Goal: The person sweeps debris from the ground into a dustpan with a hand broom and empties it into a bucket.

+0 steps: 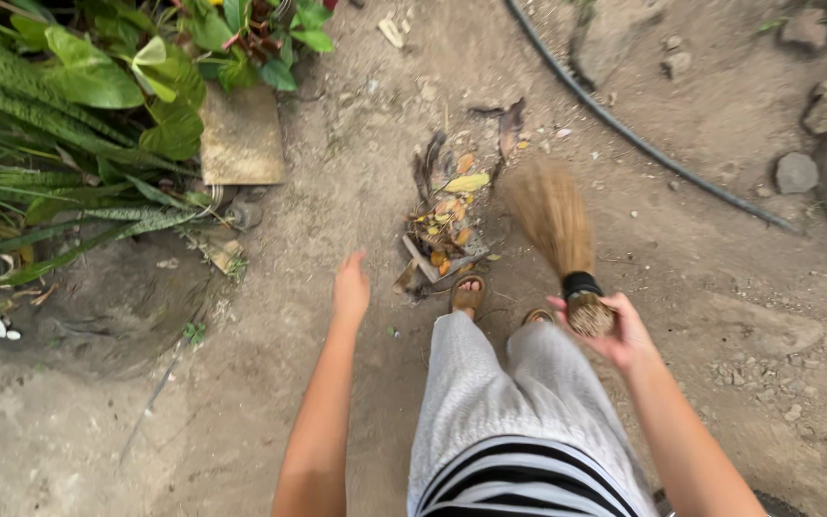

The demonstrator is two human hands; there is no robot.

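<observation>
My right hand (624, 337) grips the bound end of a short straw hand broom (557, 225), its bristles blurred and pointing away from me over the dirt ground. Just left of the bristles lies a small pile of dry leaves and debris (447, 215), in front of my sandalled feet (468, 292). My left hand (350, 287) hangs free to the left of the pile, fingers loosely extended, holding nothing.
Green plants (88, 86) fill the upper left, with a flat stone slab (241, 139) beside them. A black hose (624, 129) runs diagonally across the upper right. Stones (796, 172) lie at the right edge. A shallow hollow (98, 306) lies at left.
</observation>
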